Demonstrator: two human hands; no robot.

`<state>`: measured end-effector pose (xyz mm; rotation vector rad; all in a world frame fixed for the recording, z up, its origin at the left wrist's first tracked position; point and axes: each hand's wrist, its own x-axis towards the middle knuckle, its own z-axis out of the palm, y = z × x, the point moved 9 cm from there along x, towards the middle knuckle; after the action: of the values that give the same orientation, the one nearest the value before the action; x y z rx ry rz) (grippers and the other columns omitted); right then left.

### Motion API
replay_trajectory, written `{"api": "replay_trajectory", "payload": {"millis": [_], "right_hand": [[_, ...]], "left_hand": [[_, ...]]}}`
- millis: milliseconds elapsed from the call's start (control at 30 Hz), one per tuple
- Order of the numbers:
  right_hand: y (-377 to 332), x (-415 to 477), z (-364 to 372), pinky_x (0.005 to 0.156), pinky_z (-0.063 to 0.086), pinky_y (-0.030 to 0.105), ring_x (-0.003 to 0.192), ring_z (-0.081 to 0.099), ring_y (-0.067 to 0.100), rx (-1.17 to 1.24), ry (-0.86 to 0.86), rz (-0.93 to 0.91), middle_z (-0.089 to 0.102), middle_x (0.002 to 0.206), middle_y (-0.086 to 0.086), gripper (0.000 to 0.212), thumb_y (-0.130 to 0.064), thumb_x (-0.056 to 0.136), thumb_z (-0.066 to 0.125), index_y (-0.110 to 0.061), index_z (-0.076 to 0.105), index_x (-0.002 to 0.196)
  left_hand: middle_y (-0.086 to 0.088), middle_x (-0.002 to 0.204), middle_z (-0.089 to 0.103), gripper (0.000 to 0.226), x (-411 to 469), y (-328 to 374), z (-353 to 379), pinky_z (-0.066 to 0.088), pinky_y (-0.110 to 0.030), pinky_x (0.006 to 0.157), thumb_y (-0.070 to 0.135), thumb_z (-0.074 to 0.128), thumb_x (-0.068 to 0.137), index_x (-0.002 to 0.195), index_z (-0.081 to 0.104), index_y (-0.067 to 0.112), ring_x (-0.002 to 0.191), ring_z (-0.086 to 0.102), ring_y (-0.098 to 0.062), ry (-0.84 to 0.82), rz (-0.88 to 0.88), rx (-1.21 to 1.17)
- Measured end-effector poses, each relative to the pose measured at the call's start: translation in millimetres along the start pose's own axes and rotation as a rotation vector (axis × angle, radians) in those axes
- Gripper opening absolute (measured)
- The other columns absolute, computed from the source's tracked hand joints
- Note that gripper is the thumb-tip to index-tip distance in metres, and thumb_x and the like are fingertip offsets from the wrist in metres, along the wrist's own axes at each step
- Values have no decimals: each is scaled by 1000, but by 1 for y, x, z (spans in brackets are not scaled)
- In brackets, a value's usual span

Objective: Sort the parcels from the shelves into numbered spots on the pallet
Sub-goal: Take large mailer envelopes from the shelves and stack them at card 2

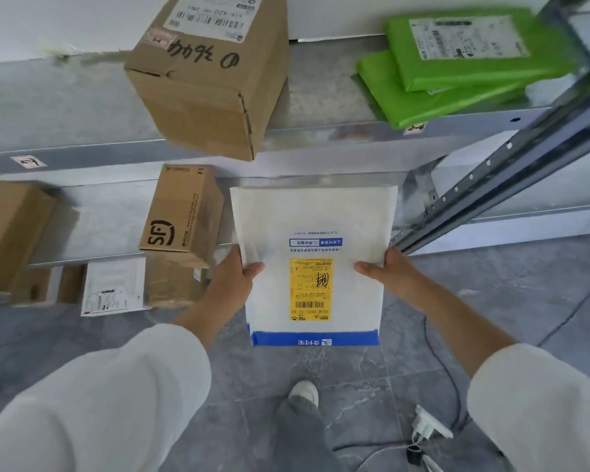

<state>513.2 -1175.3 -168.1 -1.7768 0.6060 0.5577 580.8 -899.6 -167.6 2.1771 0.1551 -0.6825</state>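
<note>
You are pinching the white mailer (314, 260) over the floor by its side edges, left hand (234, 284) and right hand (392, 274) equally near, thumbs on top, its long axis pointing toward the shelf (109, 216).

left hand (234, 284) | right hand (390, 272) | grip white envelope (315, 226) edges

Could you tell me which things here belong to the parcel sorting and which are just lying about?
Job: white envelope in left hand and right hand; large cardboard box, SF box, green parcels on shelves.
Lying about: power strip and cable on the floor.
</note>
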Motion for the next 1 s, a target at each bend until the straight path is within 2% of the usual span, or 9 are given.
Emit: {"api": "replay_trajectory", "payload": {"millis": [200, 333, 400, 467, 533, 633, 700, 833, 1000], "right_hand": [[-1, -77, 5, 78, 51, 27, 84, 64, 10, 67, 141, -81, 67, 95, -7, 20, -24, 87, 69, -21, 60, 105], [-3, -142, 17, 91, 52, 40, 99, 66, 20, 184, 201, -82, 69, 110, 2, 21, -25, 93, 61, -18, 59, 113], [-7, -178, 27, 84, 54, 38, 97, 67, 20, 255, 205, -77, 69, 113, 4, 26, -24, 96, 57, -13, 57, 119], [-13, -212, 39, 77, 55, 36, 93, 68, 19, 302, 199, -64, 69, 109, 4, 30, -26, 96, 55, -9, 55, 122], [-26, -241, 56, 82, 56, 41, 95, 68, 22, 337, 183, -60, 69, 112, 7, 36, -29, 96, 57, -8, 54, 125], [-60, -278, 86, 89, 53, 46, 99, 67, 26, 355, 135, -98, 68, 114, 9, 41, -32, 94, 58, -7, 53, 126], [-90, -305, 112, 88, 54, 44, 98, 67, 26, 370, 79, -146, 68, 113, 10, 42, -35, 93, 60, -8, 53, 124], [-145, -361, 163, 82, 57, 43, 96, 69, 24, 391, -30, -306, 71, 108, 6, 40, -37, 91, 62, -15, 54, 123], [-160, -410, 215, 88, 55, 49, 104, 68, 25, 267, -203, -383, 68, 119, 4, 52, -34, 83, 71, -22, 50, 129]], "left_hand": [[-2, 123, 59, 39, -67, 2, -13, 44, -30, 89, 24, 57, 96, 129, 44, 10, 112, 56, -20, 13, 53, -71], [1, 108, 63, 37, -137, 0, -40, 49, -20, 75, 30, 61, 92, 120, 47, 11, 99, 62, -13, 40, 110, -194], [9, 100, 62, 32, -178, 0, -56, 44, -10, 64, 32, 61, 93, 116, 49, 13, 89, 60, -2, 41, 159, -192], [8, 101, 64, 31, -220, -5, -76, 47, -14, 70, 33, 61, 92, 115, 53, 13, 88, 60, -2, 52, 173, -207], [5, 101, 66, 31, -263, -15, -97, 51, -16, 74, 31, 61, 93, 116, 56, 11, 89, 62, -5, 95, 160, -282], [10, 93, 62, 20, -331, -28, -135, 45, -3, 56, 24, 59, 94, 110, 56, 14, 79, 57, 4, 230, 175, -369], [6, 101, 64, 20, -372, -41, -162, 47, -6, 61, 28, 59, 94, 109, 55, 15, 83, 59, 0, 331, 163, -441], [2, 105, 68, 26, -443, -66, -218, 55, -41, 87, 35, 60, 92, 108, 57, 16, 96, 66, -17, 548, 144, -596], [1, 101, 70, 26, -506, -80, -267, 57, -43, 85, 36, 63, 90, 107, 61, 17, 92, 68, -18, 693, 188, -678]]}}
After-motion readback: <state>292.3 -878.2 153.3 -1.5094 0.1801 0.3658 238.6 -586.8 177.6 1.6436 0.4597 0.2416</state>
